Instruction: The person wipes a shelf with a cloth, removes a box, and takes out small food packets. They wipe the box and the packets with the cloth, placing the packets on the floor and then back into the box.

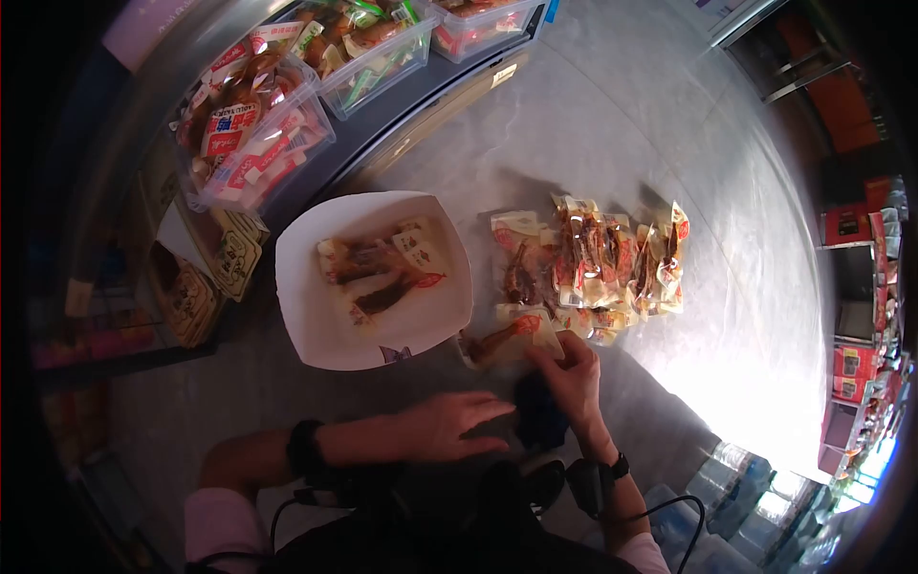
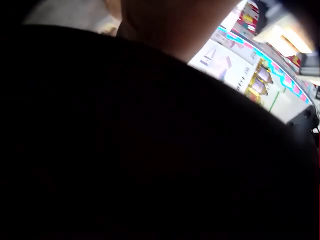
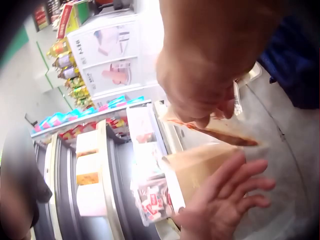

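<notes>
My right hand (image 1: 574, 376) pinches the edge of a clear vacuum-sealed snack packet (image 1: 512, 337) with brown meat inside and red print. In the right wrist view the packet (image 3: 227, 134) hangs flat under the fingers, close over the paper box's side. My left hand (image 1: 457, 424) is held in front of my body, fingers spread and holding nothing. Ahead of it stands a white paper box (image 1: 298, 325) with a few similar packets (image 1: 382, 268) lying inside. Right of the box, several more packets (image 1: 598, 253) lie in a pile. Dark cloth fills most of the left wrist view.
At the upper left, clear plastic bins (image 1: 316, 124) full of packaged snacks stand on a shelf. The grey tiled floor (image 1: 574, 115) stretches beyond the box and pile. Stocked shelves (image 1: 861, 316) line the far right, with wrapped water bottles (image 1: 736, 488) at the lower right.
</notes>
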Motion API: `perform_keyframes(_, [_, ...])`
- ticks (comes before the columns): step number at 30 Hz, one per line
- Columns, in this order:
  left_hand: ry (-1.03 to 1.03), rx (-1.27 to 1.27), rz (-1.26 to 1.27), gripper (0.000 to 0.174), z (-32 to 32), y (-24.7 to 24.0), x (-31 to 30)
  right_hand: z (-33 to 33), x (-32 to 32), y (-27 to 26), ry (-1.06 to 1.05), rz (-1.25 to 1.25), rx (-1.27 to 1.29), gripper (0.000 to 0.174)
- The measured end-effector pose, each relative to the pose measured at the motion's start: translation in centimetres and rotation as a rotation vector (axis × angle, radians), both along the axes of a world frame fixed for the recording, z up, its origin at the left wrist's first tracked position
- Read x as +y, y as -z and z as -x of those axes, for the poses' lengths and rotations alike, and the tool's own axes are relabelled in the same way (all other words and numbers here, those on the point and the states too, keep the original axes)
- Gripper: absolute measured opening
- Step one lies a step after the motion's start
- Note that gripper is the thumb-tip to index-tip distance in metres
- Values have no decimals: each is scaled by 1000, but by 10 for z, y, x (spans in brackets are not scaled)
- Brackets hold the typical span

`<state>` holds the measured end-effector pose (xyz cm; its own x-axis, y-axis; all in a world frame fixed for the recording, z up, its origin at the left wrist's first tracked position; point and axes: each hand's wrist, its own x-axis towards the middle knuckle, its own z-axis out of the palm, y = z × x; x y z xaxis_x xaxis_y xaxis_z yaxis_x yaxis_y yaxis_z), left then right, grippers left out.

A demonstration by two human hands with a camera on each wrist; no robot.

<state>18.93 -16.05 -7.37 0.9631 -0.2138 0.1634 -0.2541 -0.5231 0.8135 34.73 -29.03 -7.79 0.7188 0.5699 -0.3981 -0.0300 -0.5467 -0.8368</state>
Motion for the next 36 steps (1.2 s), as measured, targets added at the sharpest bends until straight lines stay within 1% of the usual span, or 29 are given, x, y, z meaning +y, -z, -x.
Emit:
perform_keyframes(1, [-177, 400, 560, 36, 3, 21, -11, 6, -7, -9, 72, -144, -46, 16])
perform_keyframes(2, [-348, 800, 1119, 44, 2, 32, -17, 13, -17, -10, -72, -204, -240, 19])
perform_keyframes(3, [-342, 795, 1125, 44, -2, 31, -16, 17, -25, -12, -217, -262, -432, 22])
perform_keyframes(5, [-363, 892, 1220, 42, -17, 26, -5, 22, -26, -24, -577, -301, -404, 28])
perform_keyframes(6, [-374, 942, 1262, 41, -25, 23, 3, 20, -24, -33, -744, -288, -357, 36])
perform_keyframes(7, [-388, 996, 1306, 41, -30, 21, 8, 15, -25, -38, -741, -286, -359, 36])
perform_keyframes(8, [-401, 1053, 1350, 40, -32, 20, 10, 6, -28, -42, -690, -283, -237, 39])
perform_keyframes(9, [-397, 1053, 1348, 40, -30, 23, 7, -4, -29, -45, -638, -283, -119, 42])
perform_keyframes(10, [-375, 997, 1456, 38, -27, 27, 3, -15, -29, -39, -548, -222, -259, 40])
perform_keyframes(11, [-351, 937, 1560, 37, -25, 29, 0, -25, -25, -28, -408, -183, -425, 41])
perform_keyframes(12, [-346, 934, 1553, 37, -25, 25, -1, -36, -20, -17, -262, -144, -590, 41])
perform_keyframes(13, [-328, 957, 1475, 37, -27, 20, -1, -47, -15, -8, -217, -41, -678, 46])
perform_keyframes(14, [-314, 976, 1397, 37, -28, 17, 0, -59, -9, 3, -248, 7, -821, 56])
perform_keyframes(15, [-315, 966, 1388, 37, -29, 15, -1, -66, -5, 15, -249, 55, -865, 63])
perform_keyframes(17, [-291, 968, 1457, 41, -29, 14, -1, -76, -2, 34, -274, 144, -915, 63])
perform_keyframes(18, [-266, 956, 1492, 43, -30, 14, 1, -78, -2, 38, -272, 131, -924, 63])
perform_keyframes(20, [-264, 931, 1526, 46, -32, 6, 4, -76, -6, 42, -253, 61, -874, 54])
perform_keyframes(21, [-262, 916, 1565, 49, -32, 3, 6, -76, -6, 41, -253, 45, -876, 54])
perform_keyframes(22, [-271, 911, 1556, 49, -32, 6, 6, -75, -7, 39, -222, 36, -834, 49])
perform_keyframes(24, [-138, 787, 1746, 52, -34, 16, 3, -76, -12, 36, -153, -24, -781, 43])
perform_keyframes(25, [-136, 794, 1745, 52, -35, 17, 0, -75, -13, 34, -148, -20, -778, 43])
perform_keyframes(27, [-102, 697, 1808, 52, -39, 19, -6, -69, -16, 21, -204, 28, -737, 50])
perform_keyframes(28, [-95, 707, 1811, 52, -41, 19, -7, -66, -13, 14, -287, 87, -813, 58])
perform_keyframes(29, [-121, 705, 1797, 52, -43, 19, -8, -66, -14, 18, -282, 96, -810, 58])
perform_keyframes(31, [-149, 704, 1781, 52, -44, 20, -9, -67, -13, 29, -329, 151, -938, 67])
perform_keyframes(33, [-189, 703, 1661, 49, -43, 23, -9, -66, -15, 33, -328, 175, -923, 67])
perform_keyframes(34, [-194, 707, 1661, 49, -42, 22, -8, -64, -14, 37, -295, 143, -975, 64])
perform_keyframes(35, [-211, 702, 1595, 48, -41, 21, -7, -62, -14, 40, -260, 111, -1028, 61])
perform_keyframes(36, [-226, 695, 1530, 47, -42, 21, -6, -60, -16, 40, -258, 111, -1026, 61])
